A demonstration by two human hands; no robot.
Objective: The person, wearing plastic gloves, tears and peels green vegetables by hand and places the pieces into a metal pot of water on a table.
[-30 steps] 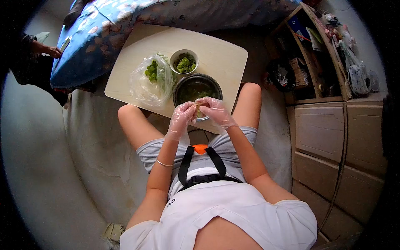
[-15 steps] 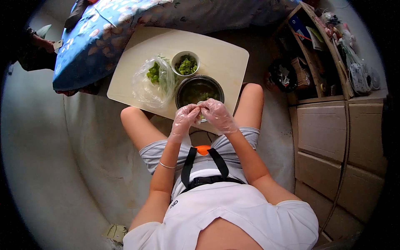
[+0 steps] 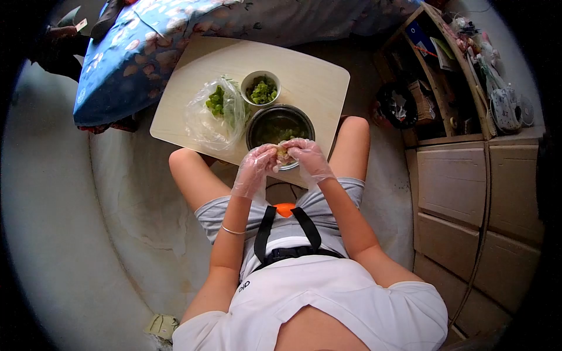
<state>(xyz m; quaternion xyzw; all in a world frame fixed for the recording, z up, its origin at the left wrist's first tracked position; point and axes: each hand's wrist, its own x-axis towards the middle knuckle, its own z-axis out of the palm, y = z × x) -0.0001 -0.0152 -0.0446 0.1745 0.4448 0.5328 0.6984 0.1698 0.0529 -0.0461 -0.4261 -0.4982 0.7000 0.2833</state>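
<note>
My left hand [image 3: 259,166] and my right hand [image 3: 305,157], both in clear plastic gloves, meet over the near rim of a dark metal pot [image 3: 252,133]. Between their closed fingertips they hold a small pale yellowish piece [image 3: 283,154], too small to identify. Dark liquid with bits of green lies in the pot. Just behind it stands a white bowl [image 3: 246,96] of chopped-looking greens [image 3: 261,90]. To the left, a clear plastic bag [image 3: 205,126] lies with green pieces [image 3: 216,102] in it.
These things are on a cream table [image 3: 316,70] in front of my knees. Behind it is a bed with a blue floral cover [image 3: 123,64]. A person in dark clothing [image 3: 58,52] is at the far left. Shelves [image 3: 462,64] and a black-lined bin [image 3: 396,105] stand right.
My hands have parted slightly, and the pale piece now shows between them. The other person's hand has moved up and away from the bed's edge at the far left.
</note>
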